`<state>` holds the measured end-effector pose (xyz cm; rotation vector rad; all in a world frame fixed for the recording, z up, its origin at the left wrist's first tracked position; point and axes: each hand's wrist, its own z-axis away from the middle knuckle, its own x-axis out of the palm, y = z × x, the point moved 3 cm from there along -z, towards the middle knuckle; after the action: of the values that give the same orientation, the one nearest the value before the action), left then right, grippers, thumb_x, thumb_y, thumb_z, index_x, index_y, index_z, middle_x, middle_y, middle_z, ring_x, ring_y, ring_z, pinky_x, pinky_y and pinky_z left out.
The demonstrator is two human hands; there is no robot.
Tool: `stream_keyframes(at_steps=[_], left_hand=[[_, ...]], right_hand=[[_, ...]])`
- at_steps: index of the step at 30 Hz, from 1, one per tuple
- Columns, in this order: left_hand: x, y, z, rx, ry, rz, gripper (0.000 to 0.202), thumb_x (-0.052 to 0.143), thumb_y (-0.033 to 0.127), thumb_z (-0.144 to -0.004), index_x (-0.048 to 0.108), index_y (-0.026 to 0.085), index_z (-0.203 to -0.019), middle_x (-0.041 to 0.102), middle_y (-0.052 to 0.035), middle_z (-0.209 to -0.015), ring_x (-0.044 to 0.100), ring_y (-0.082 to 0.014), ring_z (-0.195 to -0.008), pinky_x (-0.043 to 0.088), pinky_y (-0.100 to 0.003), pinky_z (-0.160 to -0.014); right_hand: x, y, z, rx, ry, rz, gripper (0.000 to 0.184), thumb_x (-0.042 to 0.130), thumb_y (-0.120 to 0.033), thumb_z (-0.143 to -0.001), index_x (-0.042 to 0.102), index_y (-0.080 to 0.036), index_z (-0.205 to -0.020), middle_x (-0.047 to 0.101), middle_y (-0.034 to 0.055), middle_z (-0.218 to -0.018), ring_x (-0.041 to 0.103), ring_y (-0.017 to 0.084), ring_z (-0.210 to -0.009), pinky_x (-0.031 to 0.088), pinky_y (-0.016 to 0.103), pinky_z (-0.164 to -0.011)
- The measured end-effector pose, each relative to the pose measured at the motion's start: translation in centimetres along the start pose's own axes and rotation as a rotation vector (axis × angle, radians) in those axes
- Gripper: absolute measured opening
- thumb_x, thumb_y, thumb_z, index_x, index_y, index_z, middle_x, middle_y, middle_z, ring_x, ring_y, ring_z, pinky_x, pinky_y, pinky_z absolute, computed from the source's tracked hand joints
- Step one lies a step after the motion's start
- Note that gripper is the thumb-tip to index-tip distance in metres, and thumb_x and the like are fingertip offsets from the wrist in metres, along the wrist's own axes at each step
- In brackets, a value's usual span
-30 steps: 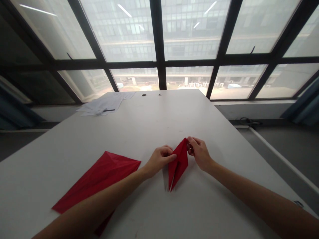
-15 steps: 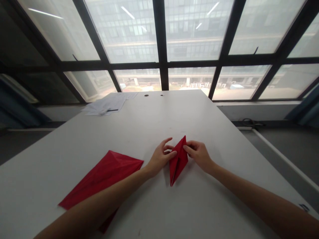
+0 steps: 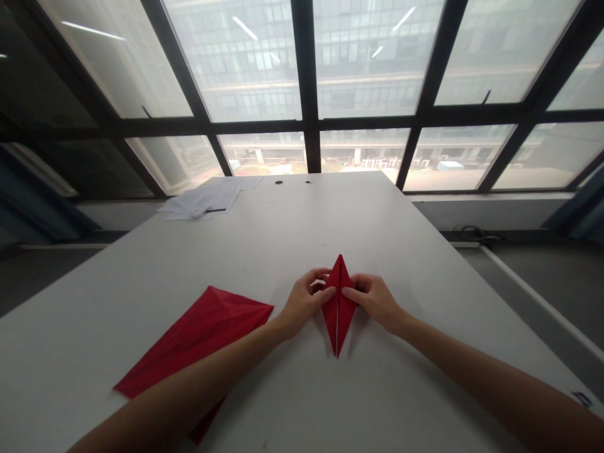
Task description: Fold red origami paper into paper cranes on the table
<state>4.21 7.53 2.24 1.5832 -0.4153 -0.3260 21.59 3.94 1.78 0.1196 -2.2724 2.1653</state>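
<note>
A small piece of folded red paper [image 3: 338,277], shaped like a narrow diamond, is held just over the white table. A slit runs down the middle of its lower half, which ends in two points. My left hand [image 3: 306,298] grips its left edge, thumb on the front and fingers behind. On the other edge my right hand [image 3: 375,298] pinches it the same way. The fingertips behind the paper are hidden. Left of my left forearm lies a larger folded red paper sheet [image 3: 202,330], partly covered by that arm.
The white table [image 3: 292,233] stretches to tall dark-framed windows. Loose white papers [image 3: 198,200] with a dark pen-like item lie at its far left. Two small dark round spots sit near the far edge. A black cable [image 3: 481,234] lies beyond the table's right side.
The folded paper has turned from a slant to upright, facing me, its tip shifting left. My right thumb has slid lower on it, and my left index finger has come down to the paper.
</note>
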Motion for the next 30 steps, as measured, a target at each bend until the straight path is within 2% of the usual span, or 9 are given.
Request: stream_keyframes(at_steps=[3,6,8,13,16,18,22,26,30], left_hand=[[0.3,0.2,0.0,-0.051,-0.088,0.033,0.047,0.073,0.042,-0.082,0.066,0.015,-0.121,0.069,-0.0115,-0.113,0.065,-0.0204,-0.092,0.052,-0.029,-0.080],[0.7,0.0,0.1,-0.145,-0.179,0.044,0.044,0.071,0.048,-0.082,0.074,0.009,-0.101,0.073,-0.0091,-0.087,0.065,-0.0184,-0.075,0.049,-0.027,-0.068],[0.7,-0.1,0.2,-0.166,-0.172,0.033,0.045,0.072,0.051,-0.080,0.076,0.008,-0.094,0.072,-0.0070,-0.077,0.063,-0.0171,-0.068,0.047,-0.025,-0.063],[0.7,0.0,0.4,-0.188,-0.153,0.063,0.041,0.074,0.048,-0.078,0.077,0.009,-0.091,0.072,-0.0062,-0.075,0.063,-0.0165,-0.067,0.046,-0.025,-0.062],[0.7,0.2,0.5,-0.210,-0.194,0.035,0.040,0.074,0.048,-0.079,0.076,0.009,-0.088,0.072,-0.0067,-0.076,0.061,-0.0150,-0.064,0.044,-0.024,-0.059],[0.7,0.4,0.5,-0.207,-0.259,-0.007,0.040,0.074,0.048,-0.079,0.076,0.009,-0.086,0.071,-0.0061,-0.075,0.058,-0.0129,-0.061,0.041,-0.022,-0.057],[0.6,0.4,0.5,-0.219,-0.399,-0.060,0.041,0.072,0.049,-0.080,0.075,0.009,-0.088,0.068,-0.0045,-0.073,0.054,-0.0110,-0.058,0.038,-0.021,-0.055],[0.5,0.1,0.3,-0.249,-0.376,-0.056,0.054,0.062,0.061,-0.084,0.073,0.008,-0.079,0.063,-0.0027,-0.063,0.046,-0.0081,-0.051,0.032,-0.019,-0.049],[0.6,-0.1,0.3,-0.235,-0.345,-0.052,0.062,0.058,0.068,-0.083,0.073,0.008,-0.080,0.062,-0.0032,-0.063,0.045,-0.0085,-0.051,0.032,-0.019,-0.048]], right_hand=[[0.1,-0.1,0.2,-0.006,-0.007,0.031,0.025,0.075,-0.038,-0.075,0.067,-0.015,-0.079,0.065,0.0006,-0.070,0.053,0.013,-0.060,0.040,0.025,-0.055],[0.2,-0.1,0.4,-0.039,-0.048,0.129,0.021,0.073,-0.035,-0.076,0.066,-0.015,-0.075,0.061,-0.0009,-0.066,0.049,0.012,-0.058,0.035,0.024,-0.053],[0.3,-0.1,0.5,-0.081,-0.061,0.217,0.019,0.072,-0.033,-0.076,0.065,-0.015,-0.072,0.059,-0.0014,-0.064,0.047,0.011,-0.058,0.034,0.024,-0.053],[0.1,0.2,0.2,-0.072,0.014,0.177,0.033,0.060,-0.044,-0.087,0.065,-0.016,-0.071,0.057,-0.0004,-0.062,0.046,0.012,-0.055,0.035,0.025,-0.050],[-0.4,0.1,-0.1,-0.031,0.088,0.080,0.036,0.060,-0.049,-0.086,0.065,-0.016,-0.074,0.056,-0.0006,-0.062,0.047,0.011,-0.054,0.035,0.025,-0.049],[-0.5,-0.1,-0.1,-0.007,0.043,0.016,0.035,0.064,-0.050,-0.084,0.067,-0.016,-0.080,0.056,-0.0011,-0.065,0.046,0.011,-0.055,0.035,0.024,-0.050],[0.1,-0.3,0.3,0.051,-0.149,-0.043,0.039,0.066,-0.053,-0.083,0.069,-0.014,-0.080,0.051,-0.0029,-0.060,0.040,0.009,-0.054,0.030,0.025,-0.050],[0.4,-0.5,0.6,0.039,-0.151,-0.030,0.036,0.069,-0.050,-0.082,0.070,-0.014,-0.082,0.050,-0.0033,-0.059,0.038,0.009,-0.054,0.027,0.025,-0.050],[0.5,-0.6,0.6,0.043,-0.147,-0.026,0.034,0.070,-0.049,-0.080,0.071,-0.015,-0.083,0.053,-0.0025,-0.061,0.040,0.010,-0.055,0.030,0.025,-0.052]])
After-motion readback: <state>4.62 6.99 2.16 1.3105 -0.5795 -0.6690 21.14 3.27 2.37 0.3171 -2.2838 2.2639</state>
